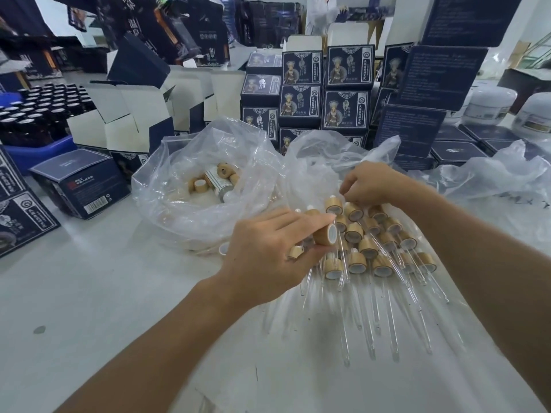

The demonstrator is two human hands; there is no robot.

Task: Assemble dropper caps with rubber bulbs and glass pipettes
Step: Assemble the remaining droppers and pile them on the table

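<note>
Cap (325, 234) sits at frame centre, pinched in the left hand (268, 254), its open white end facing right toward the pile (378, 248) of finished droppers, whose pipettes run down-frame. Right hand (369, 183), above and right, curls its fingers at the pile's top edge; what it holds I cannot tell. Bag (190, 186) of loose caps lies upper left on the white table (89, 293), boxes (301, 93) crowding behind.

Head-worn view, downward, near table (89, 293)
</note>
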